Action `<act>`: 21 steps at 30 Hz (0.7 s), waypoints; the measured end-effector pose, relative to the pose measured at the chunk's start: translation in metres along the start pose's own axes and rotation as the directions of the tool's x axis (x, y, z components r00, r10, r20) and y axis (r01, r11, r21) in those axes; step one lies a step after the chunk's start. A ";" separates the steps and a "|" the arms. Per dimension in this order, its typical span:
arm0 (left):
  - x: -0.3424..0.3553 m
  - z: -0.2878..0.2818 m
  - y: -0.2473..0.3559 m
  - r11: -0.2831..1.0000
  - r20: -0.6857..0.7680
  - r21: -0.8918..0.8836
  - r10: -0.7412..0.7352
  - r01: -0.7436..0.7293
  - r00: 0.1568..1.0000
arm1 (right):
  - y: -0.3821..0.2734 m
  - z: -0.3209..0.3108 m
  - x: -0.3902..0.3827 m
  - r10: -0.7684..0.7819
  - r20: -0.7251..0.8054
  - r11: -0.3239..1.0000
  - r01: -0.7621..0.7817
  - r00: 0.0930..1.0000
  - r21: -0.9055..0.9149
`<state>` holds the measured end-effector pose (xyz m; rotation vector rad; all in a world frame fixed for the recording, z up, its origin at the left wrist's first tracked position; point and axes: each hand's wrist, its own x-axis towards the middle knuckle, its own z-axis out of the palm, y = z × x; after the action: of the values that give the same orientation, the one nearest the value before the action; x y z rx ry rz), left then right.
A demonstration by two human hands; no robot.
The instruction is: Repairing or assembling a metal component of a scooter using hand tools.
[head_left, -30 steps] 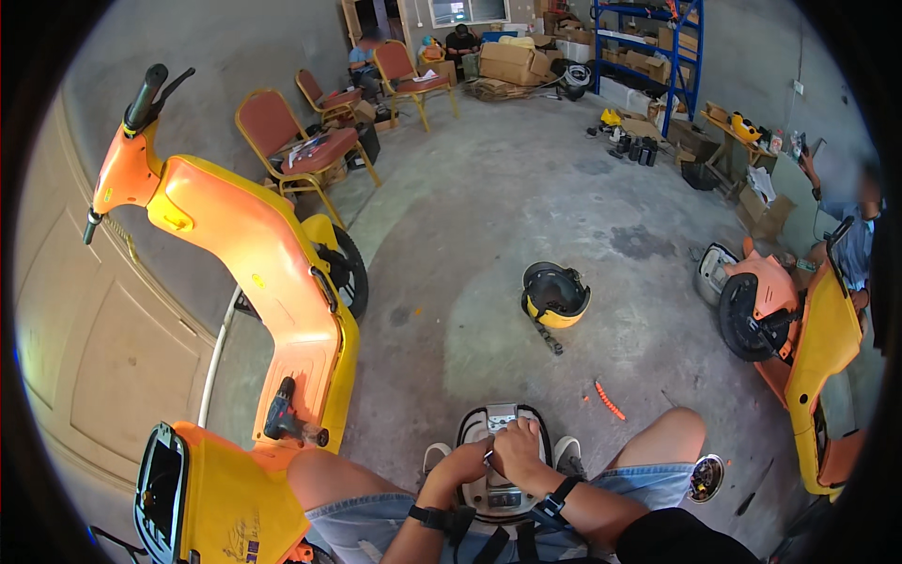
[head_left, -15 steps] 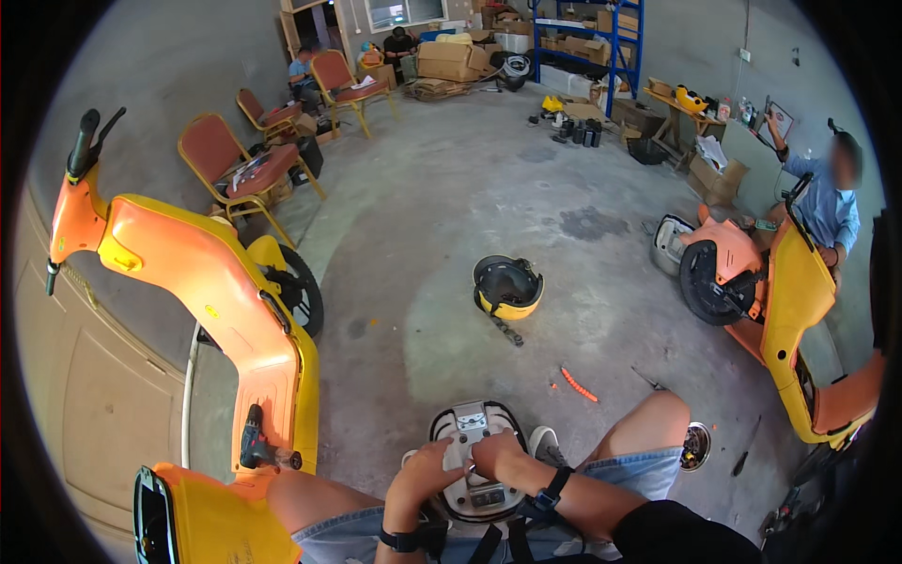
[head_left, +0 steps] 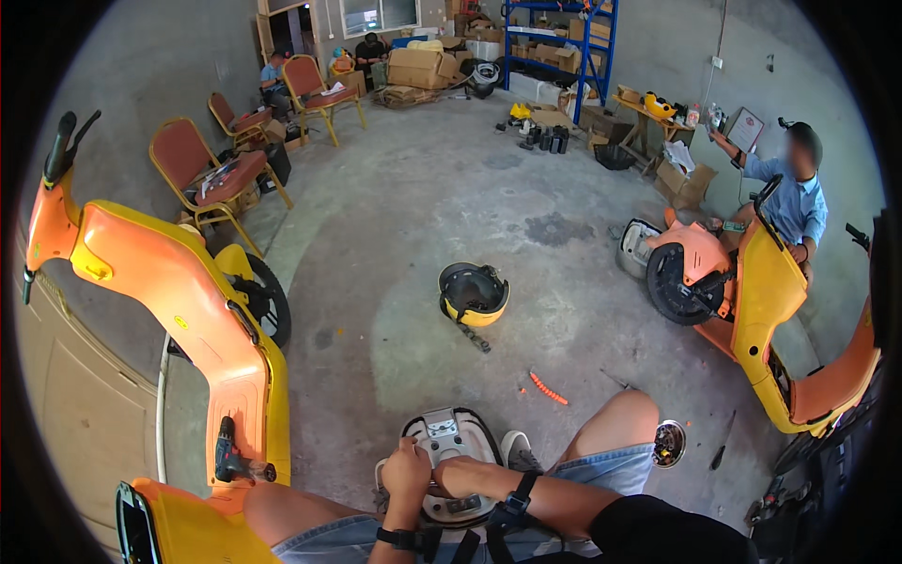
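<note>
Between my knees lies what looks like a scooter seat with its underside up: a pale base with a black rim and a metal bracket at its far end. My left hand is closed above the seat's left edge, the back of the hand towards me. Over the middle of the seat, my right hand is curled with its fingertips turned to the left. Whatever either hand pinches is hidden by the fingers. Both wrists wear black straps.
A yellow scooter body on the left carries a cordless drill. Ahead on the floor are a yellow helmet and an orange ribbed strip. A bowl of small parts and a screwdriver lie right. A person sits behind another scooter.
The whole view has swung, so the scene sits further left. Over the seat, my right hand has moved nearer to me and left; my left hand has shifted slightly outward.
</note>
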<state>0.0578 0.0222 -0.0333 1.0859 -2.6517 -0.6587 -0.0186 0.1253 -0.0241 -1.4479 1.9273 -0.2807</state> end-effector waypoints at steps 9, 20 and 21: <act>0.009 0.000 -0.003 0.997 -0.040 0.022 0.075 -0.074 0.996 | 0.000 0.019 0.009 -0.022 -0.081 0.974 0.040 0.996 0.223; 0.022 -0.004 0.007 0.984 -0.133 -0.046 0.167 -0.174 0.977 | -0.006 0.011 0.005 0.128 -0.096 0.933 -0.087 0.987 0.349; 0.026 -0.004 0.011 0.971 -0.119 -0.079 0.217 -0.227 0.969 | -0.004 0.017 0.006 0.129 -0.094 0.934 -0.089 0.987 0.347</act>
<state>0.0336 0.0094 -0.0235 0.7626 -2.5696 -0.6490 -0.0058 0.1223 -0.0371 -1.1121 1.9265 -0.6274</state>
